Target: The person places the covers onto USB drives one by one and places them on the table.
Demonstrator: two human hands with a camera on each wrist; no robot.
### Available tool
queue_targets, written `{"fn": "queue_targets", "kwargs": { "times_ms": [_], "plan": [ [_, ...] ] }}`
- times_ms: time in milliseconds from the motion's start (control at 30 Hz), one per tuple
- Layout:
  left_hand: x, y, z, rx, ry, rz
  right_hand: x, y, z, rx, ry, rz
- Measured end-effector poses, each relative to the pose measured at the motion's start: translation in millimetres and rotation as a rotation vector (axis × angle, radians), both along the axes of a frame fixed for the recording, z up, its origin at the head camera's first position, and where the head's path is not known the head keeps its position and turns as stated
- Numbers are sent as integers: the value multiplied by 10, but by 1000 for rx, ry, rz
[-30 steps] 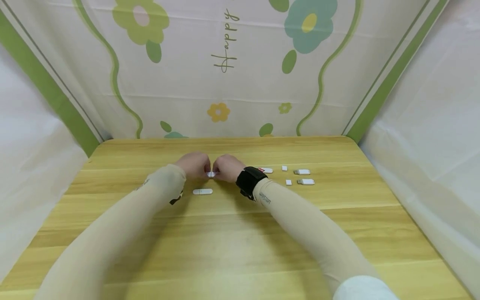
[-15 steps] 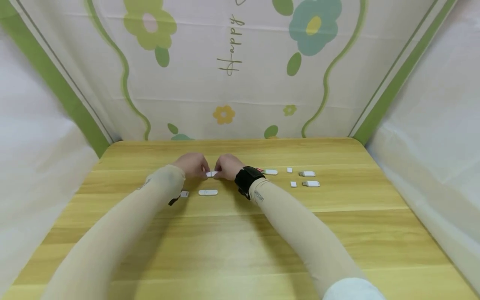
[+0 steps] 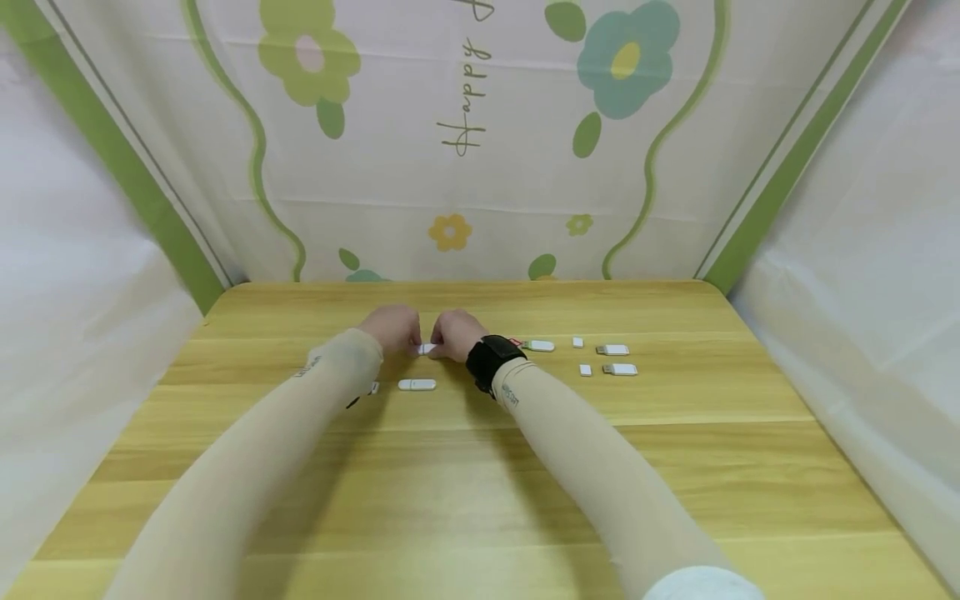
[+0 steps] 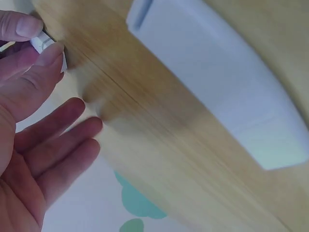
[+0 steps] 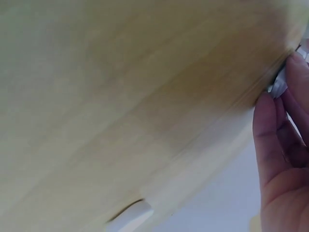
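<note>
Near the back of the table, both hands meet over a small white USB stick (image 3: 426, 349). My left hand (image 3: 395, 327) pinches one end between thumb and index finger, its other fingers held away in the left wrist view. The other end is in the fingers of my right hand (image 3: 455, 333); in the right wrist view the white body (image 5: 280, 83) shows between thumb and fingertips. In front of the hands lies a closed white USB stick (image 3: 417, 385). A white piece (image 3: 374, 387) beside it is mostly hidden by the left forearm.
Right of the hands lie two USB sticks with bare metal plugs, one farther back (image 3: 612, 350) and one nearer (image 3: 620, 369). Two small white caps (image 3: 577, 342) sit beside them. Another white stick (image 3: 538, 346) with a red part lies by the right wrist. A patterned cloth (image 3: 525, 167) hangs behind the table.
Both hands keep their hold on the USB stick, with only small shifts. Over the last half second the left forearm has moved slightly right, covering more of the white piece.
</note>
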State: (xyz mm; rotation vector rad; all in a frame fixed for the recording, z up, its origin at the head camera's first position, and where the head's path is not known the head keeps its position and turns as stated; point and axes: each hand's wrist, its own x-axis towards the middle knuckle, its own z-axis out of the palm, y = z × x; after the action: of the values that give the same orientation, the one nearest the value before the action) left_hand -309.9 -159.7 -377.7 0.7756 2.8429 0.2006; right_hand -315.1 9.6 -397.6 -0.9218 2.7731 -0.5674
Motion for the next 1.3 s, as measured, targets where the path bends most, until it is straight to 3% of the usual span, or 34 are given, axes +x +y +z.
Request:
{"fn": "queue_targets", "kwargs": {
  "times_ms": [400, 533, 733, 833, 933, 1167, 1300],
  "plan": [
    [-67, -7, -44, 17, -40, -17, 35, 32, 20, 2, 1, -19],
    [-89, -21, -69, 38, -70, -21, -35, 81, 28, 59, 10, 25],
    [-41, 16, 43, 6, -169, 33, -136, 375, 295, 108, -38, 42],
    [5, 145, 134, -11, -190, 44, -185, 629, 404, 119, -3, 35],
    [22, 355, 179, -12, -189, 10, -214, 898, 438, 138, 35, 26],
    [-75, 829, 101, 8, -142, -78, -180, 1325, 414, 185, 15, -53],
    [-126, 1074, 64, 25, -138, -75, -181, 1479, 347, 178, -34, -104]
  ]
}}
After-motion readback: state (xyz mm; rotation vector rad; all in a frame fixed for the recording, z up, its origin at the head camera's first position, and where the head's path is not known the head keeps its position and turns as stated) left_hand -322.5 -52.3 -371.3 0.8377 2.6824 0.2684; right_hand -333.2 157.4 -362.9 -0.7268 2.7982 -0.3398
